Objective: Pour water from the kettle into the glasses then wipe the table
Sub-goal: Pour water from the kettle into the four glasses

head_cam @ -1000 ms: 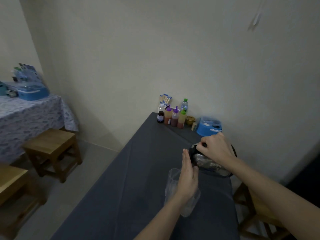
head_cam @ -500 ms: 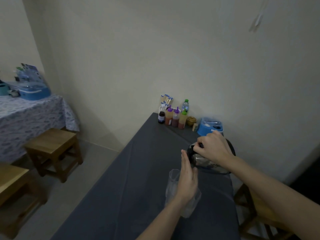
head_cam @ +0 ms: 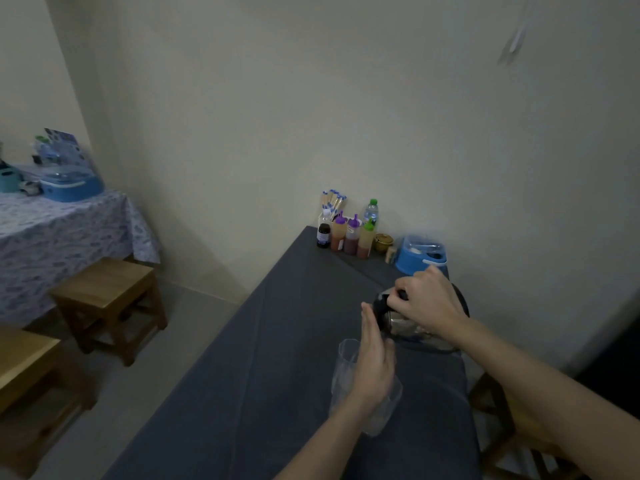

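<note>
The room is dim and evenly lit, with a greenish-grey cast and no visible lamp. Shadows are soft. The pale plaster wall (head_cam: 381, 116) darkens toward 3 o'clock. Wide-angle distortion bends the wall corner at 10 o'clock. The whole frame is soft and grainy; the shiny steel kettle (head_cam: 412, 329) shows faint, smeared reflections.

The counter (head_cam: 277, 358) lies bare from eight through eleven o'clock of the glass (head_cam: 346, 368). At twelve, sauce bottles (head_cam: 349, 237) and a blue box (head_cam: 415, 259) line the wall edge. At one, the kettle (head_cam: 412, 327) under the right hand (head_cam: 426, 304) blocks that side; the left hand (head_cam: 375, 362) screens the glass.
</note>
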